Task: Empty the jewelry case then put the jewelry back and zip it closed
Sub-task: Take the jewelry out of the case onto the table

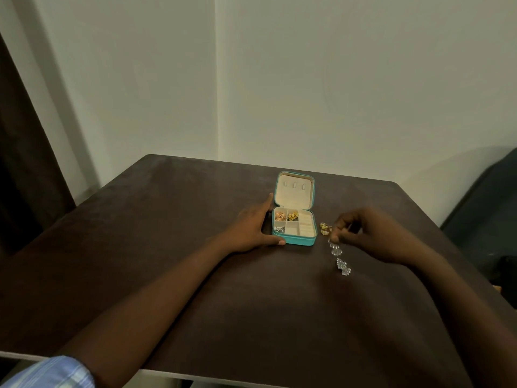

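A small teal jewelry case (293,241) lies open on the dark table (173,247), its cream lid (293,191) tilted back. Its compartments hold rose-gold pieces (279,216), gold pieces (293,215) and a few silver pieces (279,229). My left hand (253,228) rests against the case's left side, thumb at its front corner. To the right of the case, my right hand (369,233) pinches the top of a silver crystal piece (335,246) whose lower end hangs at the table. A second crystal piece (343,266) lies just below it. Gold rings (324,228) lie beside the case.
The table's far edge meets a pale wall. A dark curtain hangs at the left, and a dark chair or sofa (486,208) stands off the table's right side. A striped blue sleeve (53,372) shows at the bottom left.
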